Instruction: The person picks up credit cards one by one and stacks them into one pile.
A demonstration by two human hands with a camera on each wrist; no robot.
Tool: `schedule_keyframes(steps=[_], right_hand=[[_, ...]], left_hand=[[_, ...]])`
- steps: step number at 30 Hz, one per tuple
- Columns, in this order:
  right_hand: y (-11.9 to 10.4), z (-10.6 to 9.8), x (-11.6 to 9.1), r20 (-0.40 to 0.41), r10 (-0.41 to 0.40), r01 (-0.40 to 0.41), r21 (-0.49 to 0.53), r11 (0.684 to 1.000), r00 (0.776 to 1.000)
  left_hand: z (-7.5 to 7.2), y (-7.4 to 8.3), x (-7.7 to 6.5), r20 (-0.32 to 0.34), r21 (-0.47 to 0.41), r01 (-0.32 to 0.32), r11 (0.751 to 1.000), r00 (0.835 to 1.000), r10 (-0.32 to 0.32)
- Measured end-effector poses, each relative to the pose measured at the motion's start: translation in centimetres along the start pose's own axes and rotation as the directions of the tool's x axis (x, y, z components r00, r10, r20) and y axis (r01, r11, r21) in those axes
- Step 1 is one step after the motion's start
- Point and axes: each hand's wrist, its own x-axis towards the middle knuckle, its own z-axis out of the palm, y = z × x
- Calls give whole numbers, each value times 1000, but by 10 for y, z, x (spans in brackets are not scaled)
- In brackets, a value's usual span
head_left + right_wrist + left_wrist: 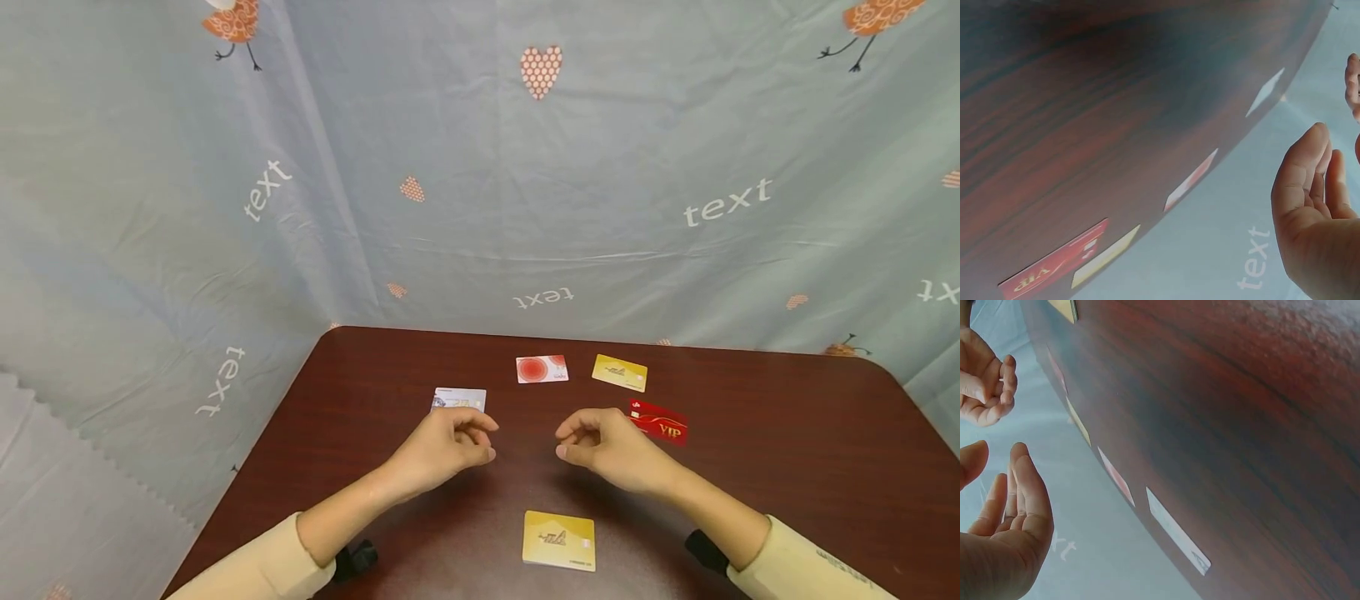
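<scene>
Both hands hover over the table with loosely curled fingers and nothing in them. My left hand (pixel 446 450) is nearest a whitish-silver card (pixel 459 398), whose lower part it hides in the head view. On the other side, my right hand (pixel 618 450) is close to a red VIP card (pixel 660 422) and covers its left end. Between and nearer than the hands lies a yellow card (pixel 558 542); its edge looks thick in the left wrist view, like a small stack. Farther back are a white card with a red circle (pixel 542 369) and another yellow card (pixel 619 372).
The cards lie flat on a dark reddish-brown table (pixel 787 467) with rounded far corners. A pale blue-grey curtain (pixel 600 167) printed with hearts, birds and words hangs behind it and along the left side.
</scene>
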Motion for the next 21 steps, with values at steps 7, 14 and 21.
schedule_keyframes(steps=[7, 14, 21], right_hand=[[-7, 3, 11, -32, -8, 8, 25, 1000, 999], [-4, 9, 23, -64, -22, 23, 20, 1000, 998], [-3, 17, 35, -62, -24, 27, 50, 998, 998]], left_hand=[[-13, -2, 1, -83, 20, -18, 1000, 996, 19], [-26, -9, 4, -175, 71, -18, 997, 984, 31], [-37, -17, 4, -254, 84, -2, 996, 967, 23]])
